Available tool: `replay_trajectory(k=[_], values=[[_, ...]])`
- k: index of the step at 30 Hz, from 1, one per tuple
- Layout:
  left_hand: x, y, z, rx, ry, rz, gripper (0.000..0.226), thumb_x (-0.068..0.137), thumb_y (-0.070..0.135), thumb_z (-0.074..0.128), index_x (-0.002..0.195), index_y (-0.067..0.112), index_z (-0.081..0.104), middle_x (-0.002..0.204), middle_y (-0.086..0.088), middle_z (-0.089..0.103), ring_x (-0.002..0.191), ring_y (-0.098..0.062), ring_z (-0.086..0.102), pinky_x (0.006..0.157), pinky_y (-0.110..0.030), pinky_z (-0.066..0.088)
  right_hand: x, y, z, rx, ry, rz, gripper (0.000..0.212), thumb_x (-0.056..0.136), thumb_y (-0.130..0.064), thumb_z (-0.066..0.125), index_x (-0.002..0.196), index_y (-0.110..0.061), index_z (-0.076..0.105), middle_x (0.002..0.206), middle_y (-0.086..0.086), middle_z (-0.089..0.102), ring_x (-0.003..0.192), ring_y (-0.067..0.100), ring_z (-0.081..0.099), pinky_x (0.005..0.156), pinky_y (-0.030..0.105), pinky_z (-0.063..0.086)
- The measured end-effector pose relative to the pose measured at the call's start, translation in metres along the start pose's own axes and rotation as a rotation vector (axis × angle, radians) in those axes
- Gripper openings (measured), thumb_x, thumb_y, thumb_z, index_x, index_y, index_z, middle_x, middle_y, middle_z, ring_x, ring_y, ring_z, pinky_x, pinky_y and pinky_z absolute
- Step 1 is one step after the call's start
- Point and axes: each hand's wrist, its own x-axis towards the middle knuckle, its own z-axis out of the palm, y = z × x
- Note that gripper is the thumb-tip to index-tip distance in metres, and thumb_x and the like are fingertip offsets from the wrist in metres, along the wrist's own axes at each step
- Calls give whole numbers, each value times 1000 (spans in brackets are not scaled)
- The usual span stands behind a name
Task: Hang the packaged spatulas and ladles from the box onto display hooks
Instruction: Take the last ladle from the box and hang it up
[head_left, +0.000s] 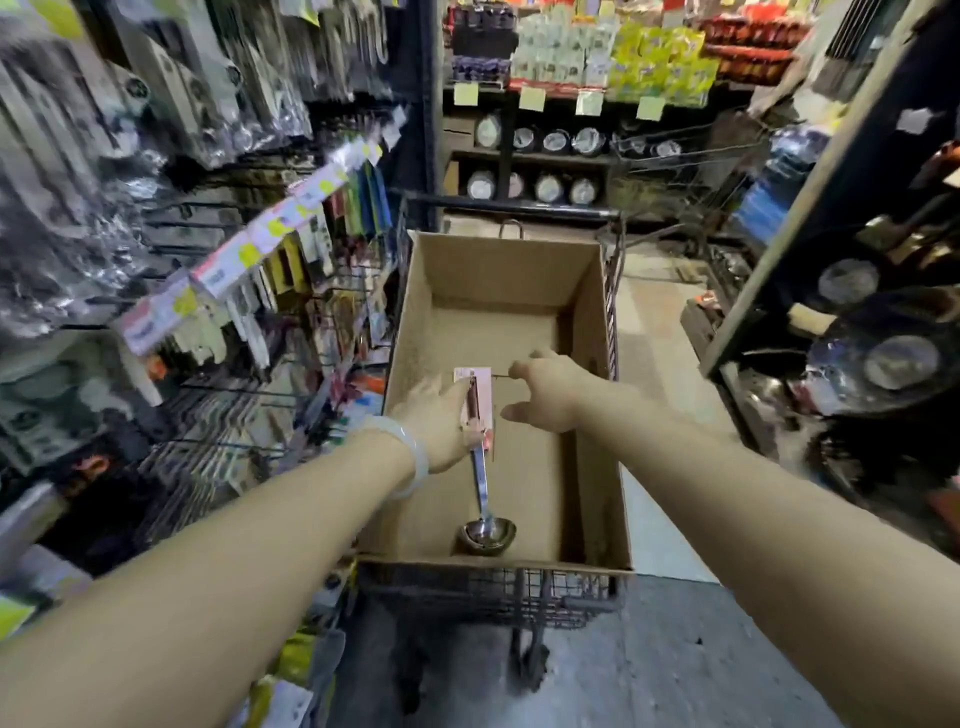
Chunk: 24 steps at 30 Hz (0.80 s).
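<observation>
Left hand (441, 415) clamped on ladle (480, 467) over box (498, 280); right hand (550, 389) pinching thin hook (500, 376).

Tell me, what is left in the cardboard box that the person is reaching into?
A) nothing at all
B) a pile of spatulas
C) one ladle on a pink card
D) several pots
C: only a single metal ladle on its pink card lies in the cardboard box, with the left hand on it.
</observation>
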Motion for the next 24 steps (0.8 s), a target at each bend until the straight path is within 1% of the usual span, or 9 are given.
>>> replay_trajectory(k=[3, 6, 10, 13, 16, 18, 19, 21, 24], values=[[35, -11, 27, -114, -92, -41, 66, 91, 33, 51, 147, 18, 19, 153, -16, 19, 142, -30, 19, 114, -34, 22, 37, 13, 25, 101, -99, 41, 52, 91, -34, 52, 135, -7, 42, 138, 14, 47, 125, 31, 45, 103, 35, 39], [63, -23, 59, -244, -176, -77, 67, 91, 31, 51, 147, 17, 17, 151, -14, 24, 141, -27, 21, 114, -32, 22, 76, 26, 55, 278, -165, 100, 49, 94, -26, 49, 137, -7, 38, 139, 13, 47, 126, 28, 46, 97, 25, 36], [92, -43, 106, -349, -263, -134, 66, 92, 31, 50, 147, 13, 18, 154, -8, 21, 143, -20, 18, 113, -24, 17, 129, 37, 109, 509, -237, 242, 42, 95, -19, 46, 134, -3, 42, 136, 15, 51, 123, 29, 50, 92, 26, 41], [117, -58, 136, -362, -342, -187, 69, 92, 34, 49, 148, 12, 14, 155, -8, 19, 144, -21, 18, 115, -25, 17, 167, 40, 157, 601, -315, 315, 41, 92, -14, 52, 131, -4, 45, 132, 13, 55, 120, 26, 53, 88, 25, 45], [144, -69, 156, -394, -384, -234, 65, 94, 31, 45, 148, 13, 13, 155, -6, 21, 143, -21, 21, 114, -25, 19, 203, 43, 205, 631, -306, 352, 36, 88, -18, 58, 122, -7, 51, 117, 9, 61, 115, 27, 57, 92, 28, 45], [159, -73, 167, -403, -381, -253, 62, 95, 29, 44, 147, 11, 15, 154, -5, 24, 141, -19, 24, 110, -21, 20, 222, 45, 229, 668, -286, 387, 30, 87, -23, 60, 114, -10, 53, 108, 6, 62, 108, 27, 60, 83, 25, 45], [165, -73, 174, -410, -383, -268, 62, 96, 29, 44, 147, 11, 15, 154, -5, 24, 141, -18, 25, 109, -20, 19, 230, 46, 238, 687, -279, 407, 27, 86, -25, 61, 109, -12, 54, 108, 6, 63, 105, 26, 61, 77, 23, 42], [174, -73, 186, -428, -393, -292, 62, 96, 28, 43, 148, 11, 13, 155, -4, 22, 142, -16, 23, 108, -18, 15, 242, 49, 254, 704, -262, 432, 21, 85, -28, 61, 101, -17, 55, 109, 8, 66, 101, 26, 62, 74, 23, 41], [184, -73, 200, -486, -418, -362, 63, 94, 30, 47, 148, 15, 16, 154, -4, 24, 142, -17, 24, 111, -21, 19, 255, 52, 270, 706, -239, 439, 26, 86, -22, 59, 110, -13, 57, 104, 13, 66, 94, 26, 62, 77, 25, 44]])
